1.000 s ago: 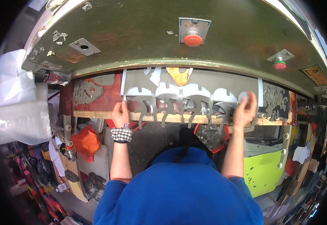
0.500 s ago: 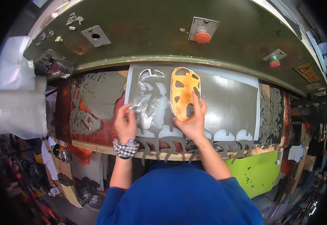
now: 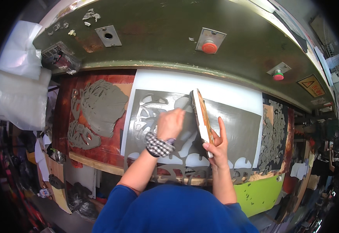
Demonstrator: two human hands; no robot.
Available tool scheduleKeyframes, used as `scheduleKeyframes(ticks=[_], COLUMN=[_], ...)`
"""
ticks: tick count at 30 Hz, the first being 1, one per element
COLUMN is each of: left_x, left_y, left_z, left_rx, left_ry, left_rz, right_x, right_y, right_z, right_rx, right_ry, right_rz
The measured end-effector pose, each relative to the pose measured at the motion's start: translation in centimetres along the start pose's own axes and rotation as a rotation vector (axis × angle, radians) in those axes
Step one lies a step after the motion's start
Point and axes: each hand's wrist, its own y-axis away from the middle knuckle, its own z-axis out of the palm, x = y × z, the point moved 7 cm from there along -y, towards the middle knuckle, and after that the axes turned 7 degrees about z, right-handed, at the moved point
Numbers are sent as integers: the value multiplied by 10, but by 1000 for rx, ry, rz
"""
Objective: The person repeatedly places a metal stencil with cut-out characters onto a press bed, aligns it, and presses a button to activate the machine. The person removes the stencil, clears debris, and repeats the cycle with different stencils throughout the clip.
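My right hand [image 3: 218, 146] grips the lower end of a sole-shaped cutting die [image 3: 201, 122], with an orange-yellow face and a pale rim. The die is tipped up on its side, so mostly its narrow edge shows. To its left, my left hand [image 3: 170, 123] is closed with curled fingers; whatever is in them, if anything, is hidden. Below both hands lies a thin grey sheet [image 3: 235, 134] on a white board [image 3: 231, 94]. Cut-out openings run along the sheet's near edge, and its left part bears a sole-shaped, slotted pattern.
Grey cut pieces [image 3: 103, 105] are piled on the red surface at left. Small grey scraps [image 3: 274, 128] lie at right. A green machine beam [image 3: 158, 39] with a red button [image 3: 209, 47] spans the far side. A wooden edge [image 3: 95, 163] borders the near side.
The die has turned from face-up to on its side in my right hand. My left hand has moved right, over the sheet. More white board shows beyond the sheet's far edge.
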Motion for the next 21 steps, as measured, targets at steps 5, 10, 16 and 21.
scheduleKeyframes(ticks=[5, 10, 16, 21], left_x=[-29, -34, -42, -46], left_y=[21, 24, 24, 26], left_z=[-6, -6, -16, -15], left_rx=[64, 119, 197, 169], left_ry=[-490, -487, -198, -247], left_rz=[16, 24, -135, -135], right_x=[-34, -106, -82, -78], right_y=[2, 95, 195, 204], right_z=[-46, -155, -283, -298], right_rx=[10, 322, 241, 390], right_ry=[-348, -143, -1186, -1115], right_rz=[-112, -484, -531, -491])
